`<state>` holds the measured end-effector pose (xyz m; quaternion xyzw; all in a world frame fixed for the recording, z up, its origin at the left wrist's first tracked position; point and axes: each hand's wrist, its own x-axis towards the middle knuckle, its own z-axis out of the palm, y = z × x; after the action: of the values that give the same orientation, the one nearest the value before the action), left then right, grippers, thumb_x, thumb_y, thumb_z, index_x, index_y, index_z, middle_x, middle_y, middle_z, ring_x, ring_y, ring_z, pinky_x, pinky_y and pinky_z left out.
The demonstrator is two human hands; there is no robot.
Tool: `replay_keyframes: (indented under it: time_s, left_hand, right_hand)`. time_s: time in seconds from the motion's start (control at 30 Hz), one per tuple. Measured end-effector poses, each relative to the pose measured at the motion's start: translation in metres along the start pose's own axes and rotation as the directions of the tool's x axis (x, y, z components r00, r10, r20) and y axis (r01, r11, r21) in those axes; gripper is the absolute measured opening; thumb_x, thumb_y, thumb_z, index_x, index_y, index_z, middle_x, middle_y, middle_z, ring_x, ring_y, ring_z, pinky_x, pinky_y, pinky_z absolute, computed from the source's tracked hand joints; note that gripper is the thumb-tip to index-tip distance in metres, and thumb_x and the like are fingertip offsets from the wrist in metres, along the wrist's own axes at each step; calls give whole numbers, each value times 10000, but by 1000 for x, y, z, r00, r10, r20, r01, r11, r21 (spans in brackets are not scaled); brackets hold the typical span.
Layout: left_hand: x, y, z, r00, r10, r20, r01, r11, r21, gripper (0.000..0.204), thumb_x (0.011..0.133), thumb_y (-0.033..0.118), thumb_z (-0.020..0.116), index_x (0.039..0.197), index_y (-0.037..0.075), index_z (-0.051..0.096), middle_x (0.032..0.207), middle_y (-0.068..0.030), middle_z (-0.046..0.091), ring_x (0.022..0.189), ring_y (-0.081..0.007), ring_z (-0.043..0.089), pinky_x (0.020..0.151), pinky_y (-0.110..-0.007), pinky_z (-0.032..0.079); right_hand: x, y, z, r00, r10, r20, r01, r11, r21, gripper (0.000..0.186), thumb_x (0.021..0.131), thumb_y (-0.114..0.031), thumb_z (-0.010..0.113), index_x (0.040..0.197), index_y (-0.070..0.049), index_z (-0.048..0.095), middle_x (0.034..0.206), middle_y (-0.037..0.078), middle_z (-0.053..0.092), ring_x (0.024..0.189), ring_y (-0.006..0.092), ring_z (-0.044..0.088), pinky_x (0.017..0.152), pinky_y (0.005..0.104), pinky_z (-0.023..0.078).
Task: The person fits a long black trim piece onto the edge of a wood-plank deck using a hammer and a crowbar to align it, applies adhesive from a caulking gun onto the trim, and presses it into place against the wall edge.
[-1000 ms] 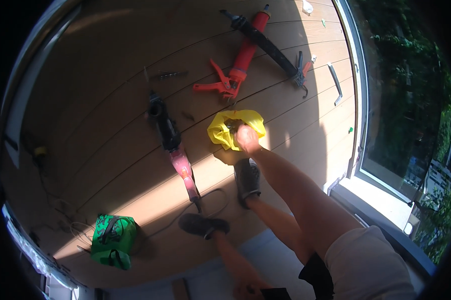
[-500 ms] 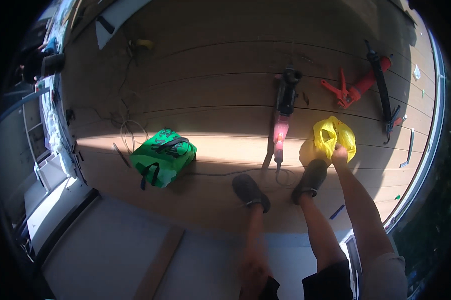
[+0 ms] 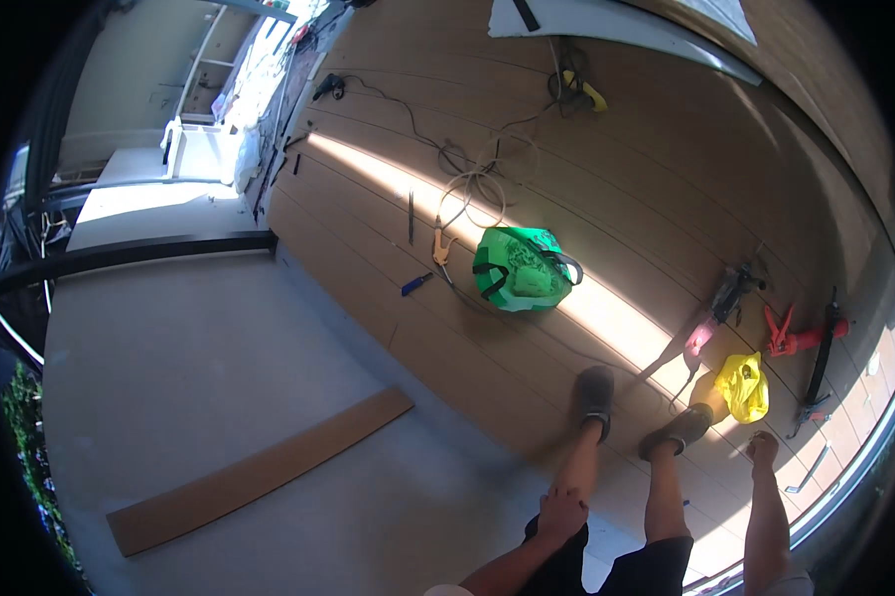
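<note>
My left hand [image 3: 563,510] lies on my left leg at the knee, fingers stretched over it, holding nothing. My right hand [image 3: 762,449] is off to the right, just below the yellow plastic bag [image 3: 743,388] and apart from it. Its fingers are curled together; whether a small thing is between them is too small to make out. The bag slumps on the wooden boards beside my right shoe [image 3: 678,431]. Close to it lie a pink and black power tool [image 3: 714,314], a red caulking gun [image 3: 792,340] and a second, black caulking gun [image 3: 823,360].
A green bag [image 3: 524,270] with black handles stands mid-floor, near coiled cords [image 3: 475,194] and a blue-handled tool [image 3: 415,285]. A loose board [image 3: 259,472] lies on the grey surface at left. Another corded tool [image 3: 571,91] sits at the far side, below a white sheet [image 3: 616,45].
The view has swung toward the left. My right hand has come away from the yellow bag, which it was touching. My left hand now shows, resting on my leg.
</note>
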<state>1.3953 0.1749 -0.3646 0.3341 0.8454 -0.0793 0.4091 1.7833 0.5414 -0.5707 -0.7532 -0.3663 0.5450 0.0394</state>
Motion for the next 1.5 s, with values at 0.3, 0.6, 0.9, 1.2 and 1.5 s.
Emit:
replay_keyframes:
  time_s: [0.3,0.6,0.9,1.2,1.5]
  left_hand:
    - [-40,-17,-53,970,213,-118,-225,969,-103,229,899,283,606,939,66,667,1060,-172,682,1079,-368,634,940,-489,484]
    - [-150,-92,-116,914,-330,-236,49,667,-743,281,923,302,571,995,54,684,992,-228,703,946,-440,664,821,-514,540]
    - [-346,-155,69,888,-435,-149,267,751,-603,265,890,291,593,933,82,751,971,-208,724,915,-412,690,809,-514,540]
    - [-331,-155,26,928,-370,33,274,623,-733,176,847,229,650,923,104,749,908,-139,731,781,-325,694,689,-444,556]
    - [-246,-365,-175,987,-128,95,154,611,-776,213,864,218,662,1016,85,730,928,-126,731,767,-282,685,680,-414,547]
  right_hand:
    - [-360,-142,12,979,140,151,-136,990,-36,162,897,-90,547,1037,-43,612,774,77,623,595,207,657,528,344,583]
    - [-473,-240,14,826,57,560,8,993,-114,67,904,-130,571,872,-78,600,720,36,588,593,168,612,532,301,521]
    - [-403,-309,-24,848,-72,525,241,935,-262,57,941,-130,594,931,-77,614,686,26,568,544,153,587,495,282,487]
    - [-446,-289,58,826,-10,564,216,929,-300,171,920,6,476,974,-27,635,660,65,581,500,152,537,468,286,461]
    - [-511,-338,283,495,-345,798,869,179,-461,266,864,-91,513,994,-53,742,881,125,728,746,237,707,694,370,572]
